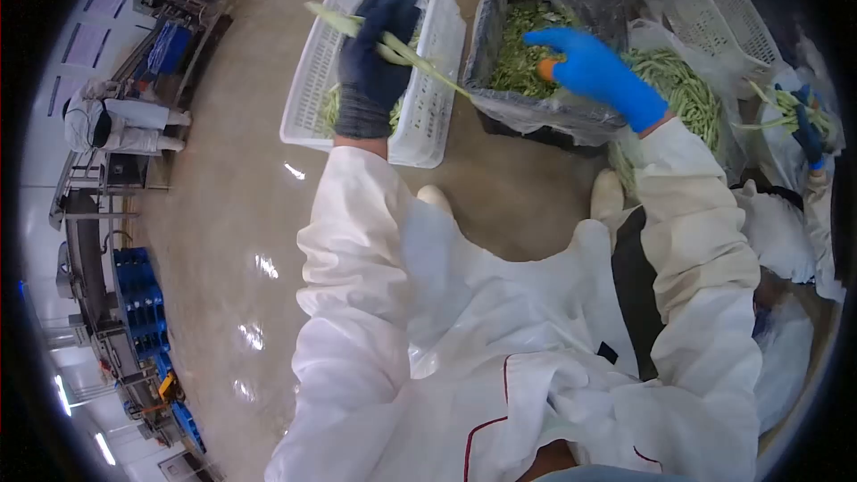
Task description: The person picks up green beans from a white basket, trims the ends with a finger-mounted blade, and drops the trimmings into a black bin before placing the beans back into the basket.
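Observation:
My left hand point(379, 58), in a dark glove with a grey cuff, is closed around a long pale-green vegetable stalk point(415, 60). It is above a white slatted crate point(435, 80) with green stalks inside. The stalk slants down to the right, its thin end near the lined crate's edge. My right hand point(594, 71), in a blue glove, hovers over a black crate lined with clear plastic point(536, 107), which holds green trimmings point(531, 40). Its index finger points left, while the other fingers curl round a small orange object point(546, 68), mostly hidden by the glove.
A heap of long green stalks point(683, 94) lies in clear plastic at my right. Beyond it, a co-worker's dark-gloved hand point(808, 125) holds green stalks. Another white crate point(723, 18) stands at upper right. Far left, a person in white point(116, 120) is near machinery and blue crates point(141, 299).

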Demonstrator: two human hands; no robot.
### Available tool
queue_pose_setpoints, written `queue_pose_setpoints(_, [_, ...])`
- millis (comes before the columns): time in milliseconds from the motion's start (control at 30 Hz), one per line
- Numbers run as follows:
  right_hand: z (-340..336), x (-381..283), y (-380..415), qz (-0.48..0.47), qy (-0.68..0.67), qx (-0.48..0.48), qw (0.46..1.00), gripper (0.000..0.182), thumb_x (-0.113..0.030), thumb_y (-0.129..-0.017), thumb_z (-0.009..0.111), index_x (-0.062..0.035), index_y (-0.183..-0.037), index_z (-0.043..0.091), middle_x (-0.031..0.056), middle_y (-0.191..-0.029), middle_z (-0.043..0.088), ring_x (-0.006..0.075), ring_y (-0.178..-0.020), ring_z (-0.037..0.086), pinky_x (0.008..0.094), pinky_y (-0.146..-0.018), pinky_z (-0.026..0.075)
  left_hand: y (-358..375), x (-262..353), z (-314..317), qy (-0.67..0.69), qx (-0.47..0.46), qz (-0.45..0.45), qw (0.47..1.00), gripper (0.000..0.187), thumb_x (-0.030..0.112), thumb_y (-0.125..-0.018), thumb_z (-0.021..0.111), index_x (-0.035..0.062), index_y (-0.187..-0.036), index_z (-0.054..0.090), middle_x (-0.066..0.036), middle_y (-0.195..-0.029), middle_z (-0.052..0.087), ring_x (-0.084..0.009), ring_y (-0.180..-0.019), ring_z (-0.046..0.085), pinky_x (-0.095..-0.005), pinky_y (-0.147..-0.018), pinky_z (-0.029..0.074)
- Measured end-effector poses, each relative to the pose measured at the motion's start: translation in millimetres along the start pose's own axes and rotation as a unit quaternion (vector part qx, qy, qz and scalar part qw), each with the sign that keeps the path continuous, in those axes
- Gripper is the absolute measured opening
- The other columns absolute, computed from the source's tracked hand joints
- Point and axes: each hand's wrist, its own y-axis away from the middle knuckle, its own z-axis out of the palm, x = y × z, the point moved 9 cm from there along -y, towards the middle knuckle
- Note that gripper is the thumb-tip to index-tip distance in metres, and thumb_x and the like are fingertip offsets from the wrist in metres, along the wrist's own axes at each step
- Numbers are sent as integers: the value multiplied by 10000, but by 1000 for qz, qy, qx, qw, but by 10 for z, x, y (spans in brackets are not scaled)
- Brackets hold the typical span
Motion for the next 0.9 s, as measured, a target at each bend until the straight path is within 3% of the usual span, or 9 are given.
queue_pose_setpoints(67, [226,-142,-16,60,-214,-119,968,406,-79,-843,584,-63,-1248,609,99,-1185,638,200,-1061,595,339,-961,453,91,-102,422,-334,-88,103,933,458,32,-897,540,-42,-1330,410,-196,-1282,548,-324,-1228,516,-430,-1069,408])
queue_pose_setpoints(100, [252,-254,-9,63,-249,-134,957,397,-73,-851,575,-47,-1245,608,95,-1163,645,180,-1052,592,327,-954,454,78,-337,373,-30,-24,-32,999,483,48,-900,541,-50,-1346,384,-195,-1292,541,-329,-1244,502,-433,-1074,401])
queue_pose_setpoints(300, [418,-596,121,92,-382,-248,885,306,-94,-919,530,4,-1193,625,85,-1021,685,151,-919,627,292,-891,481,21,-350,413,-60,-48,13,997,476,97,-944,480,-32,-1387,362,-181,-1369,477,-312,-1297,454,-449,-1122,341])
queue_pose_setpoints(400, [446,-595,149,109,-441,-227,861,286,-81,-902,537,15,-1149,644,94,-968,690,144,-850,641,287,-852,502,55,-263,454,-159,-71,62,983,476,105,-947,485,-32,-1386,362,-171,-1392,451,-304,-1294,457,-441,-1123,339])
queue_pose_setpoints(500, [408,-568,141,160,-454,-181,858,281,-21,-866,518,26,-1103,663,106,-930,690,137,-822,645,287,-826,516,30,-312,388,-91,-37,27,995,479,103,-946,493,-26,-1389,362,-167,-1414,421,-298,-1292,460,-434,-1121,341])
queue_pose_setpoints(600, [401,-535,112,168,-414,-149,882,279,-4,-848,507,33,-1068,675,106,-910,688,134,-826,643,282,-812,520,59,-336,450,-86,-42,45,994,419,75,-948,515,-7,-1342,397,-176,-1293,535,-303,-1221,528,-412,-1059,421])
queue_pose_setpoints(700, [393,-547,93,159,-372,-128,906,293,-17,-823,524,28,-1070,674,101,-918,690,136,-823,640,295,-774,520,108,-406,525,-109,-14,24,994,463,140,-957,499,-26,-1373,378,-199,-1326,502,-303,-1276,475,-442,-1109,354])
queue_pose_setpoints(800, [307,-562,48,90,-282,-87,951,246,-69,-796,571,20,-988,696,130,-879,703,188,-739,657,313,-713,533,117,-460,454,-94,23,1,995,314,118,-966,511,3,-1258,509,-161,-1137,613,-281,-1093,613,-344,-896,534])
queue_pose_setpoints(900, [167,-646,84,76,-127,-35,988,235,-97,-759,591,-11,-955,688,140,-823,677,279,-688,635,376,-663,510,215,-459,293,-371,128,-90,916,264,143,-971,516,0,-1185,572,-123,-1014,647,-216,-918,659,-301,-753,556])
